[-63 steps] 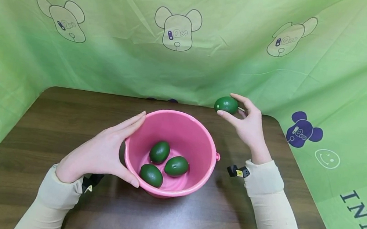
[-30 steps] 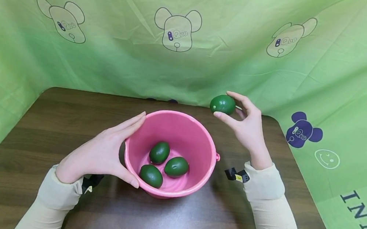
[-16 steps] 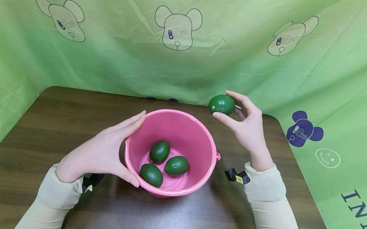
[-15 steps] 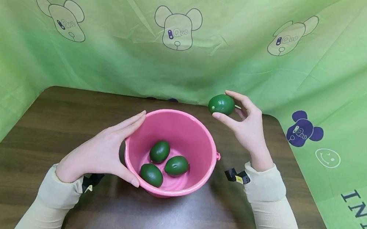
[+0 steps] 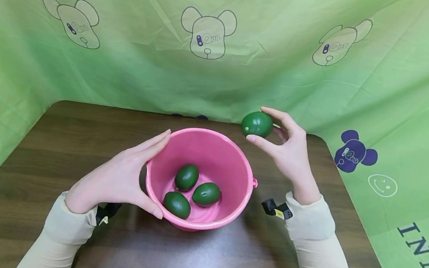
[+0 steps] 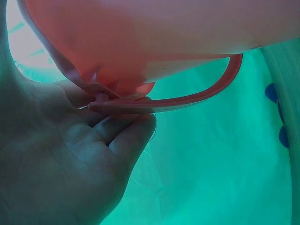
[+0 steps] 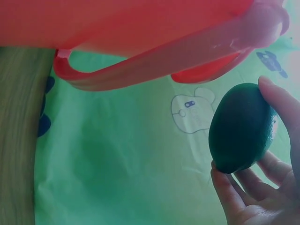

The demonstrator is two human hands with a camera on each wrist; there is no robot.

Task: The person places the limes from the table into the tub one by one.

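Note:
A pink bucket [image 5: 235, 162] stands mid-table with three dark green limes lying in its bottom: one at the back [image 5: 186, 177], one at the right [image 5: 206, 194] and one in front [image 5: 177, 205]. My left hand [image 5: 123, 177] grips the bucket's left side, thumb along the near rim and fingers around the far side. In the left wrist view its fingers [image 6: 129, 140] lie against the bucket wall and handle [image 6: 187, 101]. Beyond the bucket's right rim, my right hand [image 5: 290, 148] pinches another lime [image 5: 257, 124] between thumb and fingertips, raised and outside the bucket.
The brown wooden table [image 5: 62, 145] reaches back to a green cloth backdrop [image 5: 135, 74] printed with bear heads. The bucket's pink handle [image 7: 154, 65] hangs on its far side. Black straps with small devices [image 5: 277, 209] sit at both wrists.
My right hand has moved slightly left with the lime, bringing it closer to the bucket. My left hand, the bucket and the three limes inside stay put.

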